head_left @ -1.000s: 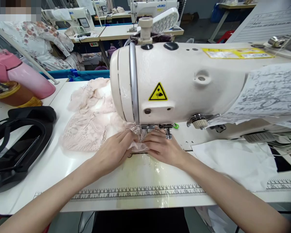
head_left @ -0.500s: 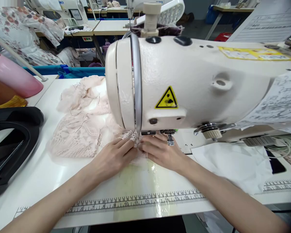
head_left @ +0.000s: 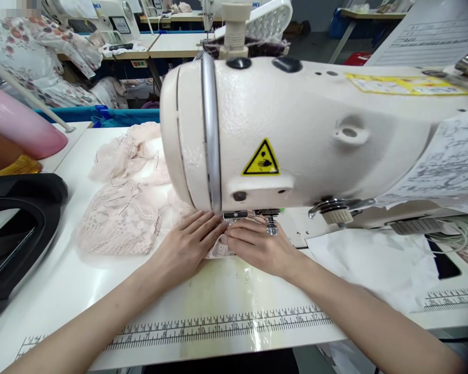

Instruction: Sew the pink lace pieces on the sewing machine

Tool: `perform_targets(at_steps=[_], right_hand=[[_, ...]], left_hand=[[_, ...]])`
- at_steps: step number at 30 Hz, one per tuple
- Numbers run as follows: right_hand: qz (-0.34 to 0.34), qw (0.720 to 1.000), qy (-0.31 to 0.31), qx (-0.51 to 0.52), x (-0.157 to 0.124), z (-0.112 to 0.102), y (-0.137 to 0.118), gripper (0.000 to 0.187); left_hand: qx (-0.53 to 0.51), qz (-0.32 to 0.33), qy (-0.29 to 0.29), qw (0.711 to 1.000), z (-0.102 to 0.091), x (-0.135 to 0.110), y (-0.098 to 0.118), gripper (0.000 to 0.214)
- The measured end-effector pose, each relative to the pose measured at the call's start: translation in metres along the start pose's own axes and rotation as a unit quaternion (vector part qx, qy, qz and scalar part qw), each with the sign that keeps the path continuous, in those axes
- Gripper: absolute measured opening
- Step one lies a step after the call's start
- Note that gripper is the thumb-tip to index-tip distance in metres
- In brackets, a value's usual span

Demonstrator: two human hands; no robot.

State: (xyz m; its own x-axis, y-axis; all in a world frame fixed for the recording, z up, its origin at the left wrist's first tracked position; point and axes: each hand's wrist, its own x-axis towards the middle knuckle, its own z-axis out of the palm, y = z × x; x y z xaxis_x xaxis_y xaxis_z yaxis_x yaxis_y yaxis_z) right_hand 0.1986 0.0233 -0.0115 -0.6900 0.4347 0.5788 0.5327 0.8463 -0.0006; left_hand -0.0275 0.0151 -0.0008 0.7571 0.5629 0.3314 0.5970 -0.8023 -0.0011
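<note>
A cream sewing machine (head_left: 288,119) spans the view above both hands. Below its head, near the presser foot, lies a piece of pale pink lace fabric (head_left: 220,249). My left hand (head_left: 187,241) rests on the lace with its fingers stretched out flat, their tips partly behind the machine head. Close beside it, my right hand (head_left: 259,246) has its fingers curled and pressed together on the right side of the lace. The needle is hidden. More pale pink lace (head_left: 119,221) with loose dark threads lies bunched on the table to the left.
At the left stand a black frame-like object (head_left: 27,189) and a pink bottle (head_left: 21,122). White cloth or paper (head_left: 366,259) lies right of my right hand. A ruler scale (head_left: 203,332) runs along the table's front edge. A person in floral clothing (head_left: 19,57) is beyond.
My left hand has gone from curled fingers to fingers laid flat on the lace. The lace between the hands now shows a smoother edge. The right hand stays nearly in place.
</note>
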Motion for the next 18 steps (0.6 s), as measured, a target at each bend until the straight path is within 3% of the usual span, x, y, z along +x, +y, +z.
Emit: perform_targets(at_steps=[11,18], right_hand=[[-0.006,0.999,-0.018,0.049,0.0031,0.0023,-0.0015,0.024],[-0.015,1.000,-0.013,-0.006,0.0046,-0.0008,-0.0011,0.029]], left_hand=[[-0.020,-0.003,-0.012,1.000,-0.0039,0.0009,-0.0066,0.045],[-0.006,-0.014,-0.021,1.000,-0.0025,0.0017,-0.0062,0.049]])
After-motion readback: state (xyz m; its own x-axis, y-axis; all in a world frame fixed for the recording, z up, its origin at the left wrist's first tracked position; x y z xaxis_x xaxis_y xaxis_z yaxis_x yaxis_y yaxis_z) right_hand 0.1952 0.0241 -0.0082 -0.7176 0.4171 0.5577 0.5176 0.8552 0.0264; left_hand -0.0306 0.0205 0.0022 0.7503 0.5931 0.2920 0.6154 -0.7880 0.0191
